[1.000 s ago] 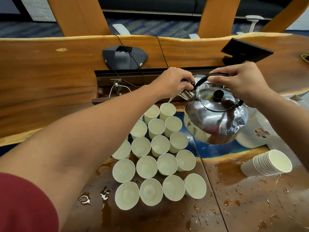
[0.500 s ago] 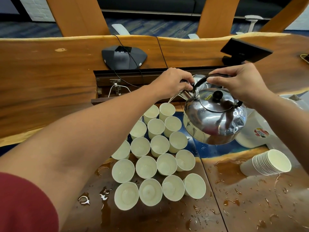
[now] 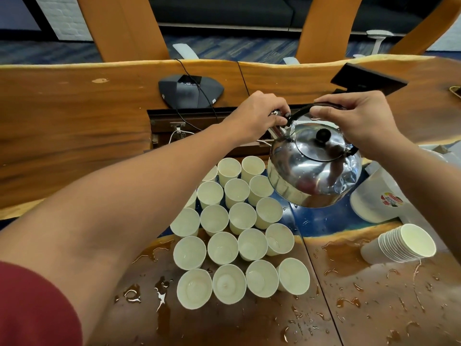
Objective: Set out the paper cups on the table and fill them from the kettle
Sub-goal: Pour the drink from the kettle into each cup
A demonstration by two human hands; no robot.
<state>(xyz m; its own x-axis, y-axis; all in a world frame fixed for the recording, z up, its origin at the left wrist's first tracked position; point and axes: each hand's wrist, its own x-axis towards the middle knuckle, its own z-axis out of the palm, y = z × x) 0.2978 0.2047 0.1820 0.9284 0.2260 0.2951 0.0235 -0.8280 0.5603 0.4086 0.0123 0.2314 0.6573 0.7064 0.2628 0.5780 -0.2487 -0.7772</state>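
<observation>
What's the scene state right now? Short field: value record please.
kettle: steel, lifted above the far cups, lid on
right hand: grips the black kettle handle
left hand: holds the spout end
cups set out: upright cluster on the table
spare cup stack: lying on its side, right
table: wet, puddles and drops
pouring: cannot tell

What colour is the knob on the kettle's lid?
Black, a round knob on the shiny steel kettle lid; seen clearly in the head view.
</observation>
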